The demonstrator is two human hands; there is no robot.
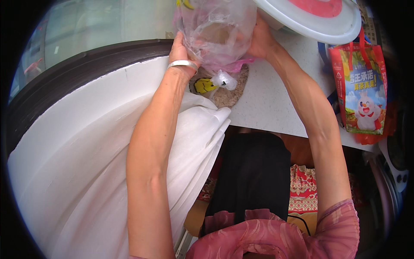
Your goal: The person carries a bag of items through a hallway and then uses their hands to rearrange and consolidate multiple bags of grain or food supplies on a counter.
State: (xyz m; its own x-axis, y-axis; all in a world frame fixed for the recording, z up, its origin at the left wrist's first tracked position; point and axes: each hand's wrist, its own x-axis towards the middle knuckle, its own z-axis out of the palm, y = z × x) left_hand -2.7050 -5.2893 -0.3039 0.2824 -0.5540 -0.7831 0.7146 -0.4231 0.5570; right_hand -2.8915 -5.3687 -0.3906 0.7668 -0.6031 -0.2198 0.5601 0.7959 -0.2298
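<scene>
Between my two hands is a clear plastic bag (223, 35), crumpled, with pink areas and a yellow print near the top edge of the picture. My left hand (181, 50), with a silver bangle (182, 63) at its wrist, grips the bag's left side. On the opposite side my right hand (261, 37) holds it, its fingers partly hidden behind the plastic. Just below lies another see-through bag of brownish, grainy material (229, 95), bearing a yellow patch (204, 85). A white knotted piece of plastic (223, 80) rests over it.
A white curtain (194, 129) drapes at left beside a dark-edged window sill (97, 60). The pale countertop (268, 103) runs under my arms. A large white lid (310, 19) with a red patch stands at upper right. Near the counter's right end is a colourful printed carrier bag (362, 90).
</scene>
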